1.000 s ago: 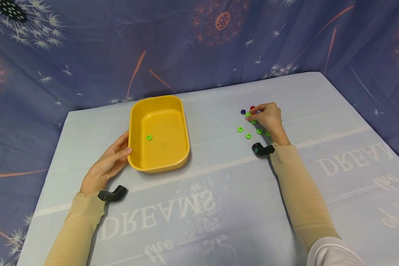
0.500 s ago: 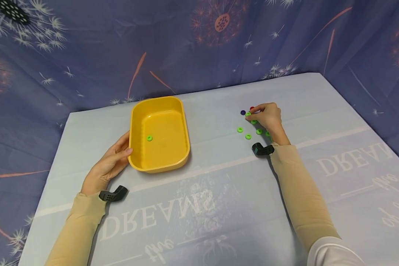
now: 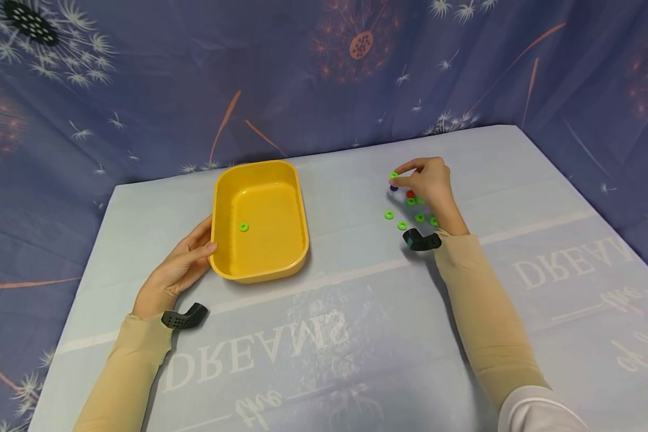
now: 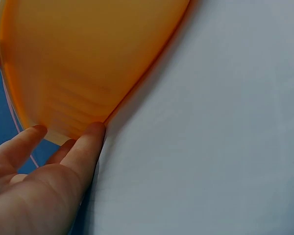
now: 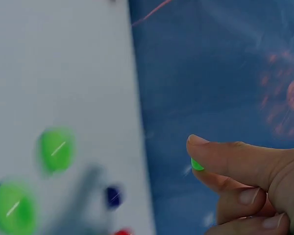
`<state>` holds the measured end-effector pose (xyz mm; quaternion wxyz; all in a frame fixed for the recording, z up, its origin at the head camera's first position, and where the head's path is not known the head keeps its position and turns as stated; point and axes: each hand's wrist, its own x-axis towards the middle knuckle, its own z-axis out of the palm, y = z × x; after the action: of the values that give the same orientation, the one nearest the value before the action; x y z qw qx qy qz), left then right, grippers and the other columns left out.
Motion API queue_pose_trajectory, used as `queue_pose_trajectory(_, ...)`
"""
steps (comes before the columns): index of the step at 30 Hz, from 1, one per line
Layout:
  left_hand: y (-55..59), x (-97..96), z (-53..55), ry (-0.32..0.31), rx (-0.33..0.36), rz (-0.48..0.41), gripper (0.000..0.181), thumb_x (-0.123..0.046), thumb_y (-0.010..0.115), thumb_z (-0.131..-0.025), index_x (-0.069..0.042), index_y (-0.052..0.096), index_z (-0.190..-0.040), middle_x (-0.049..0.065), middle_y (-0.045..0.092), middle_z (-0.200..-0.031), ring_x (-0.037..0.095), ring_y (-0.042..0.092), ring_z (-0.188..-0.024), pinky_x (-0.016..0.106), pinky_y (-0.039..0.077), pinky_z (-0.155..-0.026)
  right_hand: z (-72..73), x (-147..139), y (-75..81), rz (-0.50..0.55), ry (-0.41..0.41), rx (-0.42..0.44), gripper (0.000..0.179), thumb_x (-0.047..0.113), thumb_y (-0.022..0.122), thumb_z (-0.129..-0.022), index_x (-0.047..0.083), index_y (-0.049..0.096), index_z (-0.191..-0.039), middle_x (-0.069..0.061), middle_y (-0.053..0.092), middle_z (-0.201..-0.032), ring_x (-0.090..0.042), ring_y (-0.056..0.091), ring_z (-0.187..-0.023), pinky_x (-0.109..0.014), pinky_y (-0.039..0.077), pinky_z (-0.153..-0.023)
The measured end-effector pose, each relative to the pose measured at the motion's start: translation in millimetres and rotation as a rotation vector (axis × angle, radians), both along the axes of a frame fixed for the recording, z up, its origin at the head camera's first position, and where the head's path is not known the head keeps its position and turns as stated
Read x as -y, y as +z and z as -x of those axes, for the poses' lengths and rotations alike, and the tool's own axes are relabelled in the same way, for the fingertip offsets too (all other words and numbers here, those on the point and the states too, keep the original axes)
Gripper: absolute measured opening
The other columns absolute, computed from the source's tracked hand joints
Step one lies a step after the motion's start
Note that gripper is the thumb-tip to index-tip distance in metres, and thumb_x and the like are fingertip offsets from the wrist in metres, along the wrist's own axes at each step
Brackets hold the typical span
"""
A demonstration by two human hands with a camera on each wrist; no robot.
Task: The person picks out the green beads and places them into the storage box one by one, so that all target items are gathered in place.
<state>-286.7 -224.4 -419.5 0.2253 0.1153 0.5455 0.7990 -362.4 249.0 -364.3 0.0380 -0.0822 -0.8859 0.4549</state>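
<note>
My right hand (image 3: 428, 180) pinches a green ring (image 3: 393, 175) between thumb and forefinger, raised over the table (image 3: 345, 222) toward its far edge; my left hand (image 3: 175, 270) grips the yellow tray (image 3: 272, 237) by its left wall.

Free tabletop (image 3: 345, 210) between tray (image 3: 267, 207) and green rings (image 3: 402, 225), tray wall (image 3: 301, 231) obstructing

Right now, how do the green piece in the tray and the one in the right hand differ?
Support: the tray piece lies in the yellow tray; the held piece is pinched between the fingers of the right hand, above the table.
Visibility: in the head view, the tray piece shows uncovered; the fingers partly hide the held piece.
Shared: both bright green.
</note>
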Motion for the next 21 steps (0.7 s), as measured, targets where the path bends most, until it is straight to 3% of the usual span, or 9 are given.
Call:
queue_pose_trajectory(3, -0.7, -0.2, -0.1, -0.004, -0.008, -0.004, 0.074, 0.005, 0.045, -0.101, -0.007, 0.001, -0.159, 0.016, 0.002, -0.162, 0.012, 0.045, -0.130, 0.023, 0.047, -0.104, -2.4, 16, 18.3, -0.009, 0.038, -0.045, 0.029, 0.024, 0.083, -0.081, 0.009, 0.077, -0.106, 0.006, 0.037, -0.043, -0.010, 0.032, -0.039, -0.026, 0.026, -0.041)
queue_pose_trajectory(10, -2.7, 1.0, 0.9, -0.012, -0.031, -0.020, 0.074, 0.006, 0.044, -0.100, -0.006, 0.001, -0.159, 0.019, -0.002, -0.162, 0.012, 0.045, -0.131, 0.023, 0.046, -0.105, -4.9, 75, 54.4, -0.032, 0.162, -0.110, 0.025, 0.022, 0.083, -0.081, 0.011, 0.076, -0.103, 0.001, 0.047, -0.055, -0.015, 0.040, -0.048, -0.029, 0.035, -0.050)
queue_pose_trajectory(14, -2.9, 2.1, 1.0, -0.007, -0.028, -0.013, 0.074, 0.006, 0.045, -0.100, -0.006, 0.001, -0.159, 0.020, -0.005, -0.163, 0.011, 0.046, -0.131, 0.023, 0.046, -0.105, -6.6, 119, 59.5, -0.078, 0.263, -0.131, 0.022, 0.021, 0.083, -0.081, 0.012, 0.076, -0.099, -0.003, 0.049, -0.059, -0.018, 0.043, -0.053, -0.026, 0.034, -0.050)
queue_pose_trajectory(18, -2.7, 1.9, 1.3, -0.006, -0.026, -0.006, 0.074, 0.006, 0.045, -0.100, -0.006, 0.002, -0.159, 0.021, -0.006, -0.163, 0.011, 0.045, -0.131, 0.023, 0.046, -0.105, -8.1, 158, 58.4, -0.175, 0.373, -0.100, 0.022, 0.025, 0.082, -0.082, 0.015, 0.075, -0.100, -0.004, 0.053, -0.065, -0.018, 0.045, -0.056, -0.023, 0.031, -0.045)
queue_pose_trajectory(21, -2.7, 1.2, 2.1, -0.007, -0.025, -0.010, 0.074, 0.006, 0.045, -0.100, -0.007, 0.002, -0.159, 0.020, -0.005, -0.163, 0.012, 0.044, -0.132, 0.023, 0.046, -0.105, -9.7, 181, 58.5, -0.239, 0.439, -0.068, 0.024, 0.028, 0.081, -0.083, 0.016, 0.074, -0.102, -0.004, 0.057, -0.071, -0.017, 0.050, -0.063, -0.023, 0.036, -0.047)
